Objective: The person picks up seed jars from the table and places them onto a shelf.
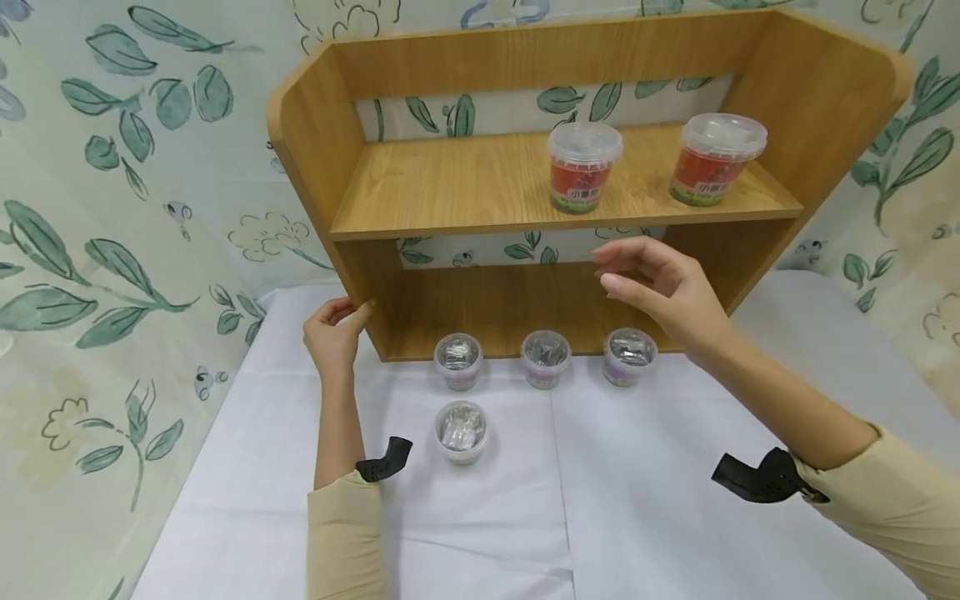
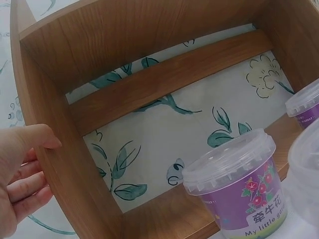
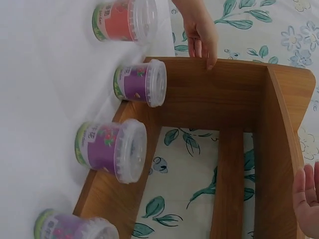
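My left hand [image 1: 333, 337] holds the left side panel of a two-tier wooden shelf [image 1: 480, 187], its thumb at the front edge and the other fingers along the outside in the left wrist view. The right hand [image 1: 663, 283] is in the air before the right half of the shelf, just below the upper board, fingers loosely bent and holding nothing. On that board stand two clear-lidded plastic cups with red labels, one near the middle [image 1: 581, 171] and one further right [image 1: 712, 162]. Three purple-label cups, such as the left one [image 2: 244, 194], line the shelf's lower front edge.
Another lidded cup [image 1: 461, 432], with a red label in the right wrist view, stands on the white cloth [image 1: 480, 533] nearer me, in front of the left purple cup. Leaf-patterned fabric [image 1: 120, 275] hangs behind and beside the shelf.
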The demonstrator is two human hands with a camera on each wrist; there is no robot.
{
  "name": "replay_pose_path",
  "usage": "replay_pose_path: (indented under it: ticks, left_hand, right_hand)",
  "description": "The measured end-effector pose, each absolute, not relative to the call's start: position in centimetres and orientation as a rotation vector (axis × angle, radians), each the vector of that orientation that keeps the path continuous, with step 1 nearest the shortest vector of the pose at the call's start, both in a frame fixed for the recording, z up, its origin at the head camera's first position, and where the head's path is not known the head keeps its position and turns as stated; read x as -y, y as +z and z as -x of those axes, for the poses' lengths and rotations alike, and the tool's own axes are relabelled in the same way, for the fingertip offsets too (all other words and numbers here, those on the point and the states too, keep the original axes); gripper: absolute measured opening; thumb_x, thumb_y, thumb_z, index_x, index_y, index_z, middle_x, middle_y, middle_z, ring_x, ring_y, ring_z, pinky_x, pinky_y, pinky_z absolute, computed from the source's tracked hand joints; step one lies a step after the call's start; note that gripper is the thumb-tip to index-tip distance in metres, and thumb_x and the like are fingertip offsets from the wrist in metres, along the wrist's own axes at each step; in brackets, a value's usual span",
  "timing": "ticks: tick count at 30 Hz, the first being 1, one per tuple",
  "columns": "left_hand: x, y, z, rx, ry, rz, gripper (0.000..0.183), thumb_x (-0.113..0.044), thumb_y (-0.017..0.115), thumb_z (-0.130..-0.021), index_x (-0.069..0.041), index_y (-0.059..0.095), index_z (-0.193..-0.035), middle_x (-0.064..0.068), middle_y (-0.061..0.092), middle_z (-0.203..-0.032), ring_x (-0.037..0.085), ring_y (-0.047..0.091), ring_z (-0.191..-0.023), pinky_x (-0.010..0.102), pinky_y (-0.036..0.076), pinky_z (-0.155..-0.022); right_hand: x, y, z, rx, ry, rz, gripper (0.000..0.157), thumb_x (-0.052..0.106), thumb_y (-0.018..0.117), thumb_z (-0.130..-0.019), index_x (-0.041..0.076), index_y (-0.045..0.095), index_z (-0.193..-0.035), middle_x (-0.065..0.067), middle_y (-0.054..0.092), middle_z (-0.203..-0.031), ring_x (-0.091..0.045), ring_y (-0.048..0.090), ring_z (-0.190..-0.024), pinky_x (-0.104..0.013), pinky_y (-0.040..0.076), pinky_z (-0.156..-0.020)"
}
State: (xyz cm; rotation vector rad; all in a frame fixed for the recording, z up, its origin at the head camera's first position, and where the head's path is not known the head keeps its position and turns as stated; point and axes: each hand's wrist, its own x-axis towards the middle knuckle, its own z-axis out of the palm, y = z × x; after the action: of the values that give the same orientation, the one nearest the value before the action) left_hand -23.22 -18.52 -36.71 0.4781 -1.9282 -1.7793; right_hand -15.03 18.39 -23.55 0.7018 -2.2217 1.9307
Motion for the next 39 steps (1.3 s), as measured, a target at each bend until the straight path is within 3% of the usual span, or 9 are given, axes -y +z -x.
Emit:
replay_pose_path:
  ticks: [3, 12, 18, 25, 30, 39]
  left_hand:
    - [18.5, -36.8, 23.1, 1.936, -1.781, -0.484, 0.018, -0.018, 0.08, -0.068, -0.01, 0.068, -0.079, -0.008, 0.064, -0.072, 0.009, 0.055, -0.093, 0.021, 0.045, -0.064]
    - [18.3, -36.5, 23.2, 1.928, -1.794, -0.462, 0.018, -0.018, 0.08, -0.068, -0.01, 0.069, -0.08, -0.008, 0.065, -0.072, 0.011, 0.056, -0.092, 0.022, 0.046, -0.066]
    - [18.7, -36.6, 23.0, 1.932, -1.782, -0.464, 0.02, -0.02, 0.08, -0.068, -0.009, 0.069, -0.081, -0.008, 0.065, -0.073, 0.01, 0.056, -0.093, 0.022, 0.046, -0.067]
    - [18.7, -36.8, 22.8, 1.95, -1.785, -0.466, 0.018, -0.017, 0.079, -0.069, -0.009, 0.069, -0.081, -0.008, 0.065, -0.073, 0.009, 0.054, -0.096, 0.022, 0.046, -0.066]
    - [18.4, -36.7, 23.1, 1.951, -1.788, -0.457, 0.02, -0.019, 0.08, -0.069, -0.009, 0.069, -0.083, -0.007, 0.065, -0.073, 0.008, 0.054, -0.097, 0.022, 0.046, -0.067]
    - [18.6, -36.6, 23.2, 1.951, -1.778, -0.478, 0.022, -0.02, 0.08, -0.068, -0.008, 0.069, -0.083, -0.005, 0.065, -0.076, 0.008, 0.053, -0.098, 0.023, 0.046, -0.068]
  right_hand:
    - [-17.9, -25.0, 14.6, 2.322, 1.882, -0.729, 0.024, 0.002, 0.055, -0.089, 0.01, 0.059, -0.111, 0.001, 0.06, -0.107, -0.014, 0.057, -0.098, -0.017, 0.048, -0.082]
    - [-16.5, -28.8, 14.1, 2.493, 1.881, -0.718, 0.029, 0.009, 0.058, -0.089, 0.001, 0.054, -0.116, 0.001, 0.057, -0.112, -0.015, 0.055, -0.103, -0.022, 0.049, -0.082]
    - [-14.8, -31.5, 13.9, 2.544, 1.947, -0.769, 0.034, 0.012, 0.061, -0.088, -0.002, 0.053, -0.118, -0.006, 0.056, -0.113, -0.021, 0.054, -0.102, -0.026, 0.049, -0.082]
    - [-12.5, -35.3, 13.0, 2.735, 1.998, -0.731, 0.037, 0.023, 0.065, -0.086, 0.006, 0.056, -0.117, -0.009, 0.057, -0.116, -0.022, 0.055, -0.102, -0.033, 0.047, -0.085]
    - [-11.1, -36.9, 12.7, 2.747, 2.046, -0.758, 0.042, 0.023, 0.069, -0.082, 0.002, 0.055, -0.117, -0.019, 0.054, -0.118, -0.033, 0.053, -0.105, -0.031, 0.049, -0.084]
    - [-9.8, -37.5, 12.7, 2.723, 2.12, -0.75, 0.048, 0.022, 0.072, -0.08, 0.004, 0.054, -0.12, -0.012, 0.054, -0.118, -0.027, 0.052, -0.108, -0.034, 0.048, -0.089]
